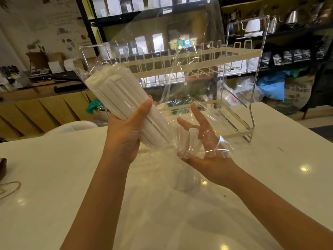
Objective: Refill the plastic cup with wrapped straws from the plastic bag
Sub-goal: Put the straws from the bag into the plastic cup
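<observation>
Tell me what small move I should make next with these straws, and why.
Probably slide a few wrapped straws further out into the open right hand: the left hand grips the bundle through the plastic bag, and their lower ends already poke toward that palm.

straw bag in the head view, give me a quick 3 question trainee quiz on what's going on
1. True or false: the left hand grips the bundle of wrapped straws through the clear plastic bag.
2. Where do the lower straw ends point?
A. At the open palm of the right hand
B. Into a cup on the counter
C. Up at the wire rack
3. Fill in: the right hand's fingers are ____, not closed around anything.

Key: 1 true; 2 A; 3 spread open
</observation>
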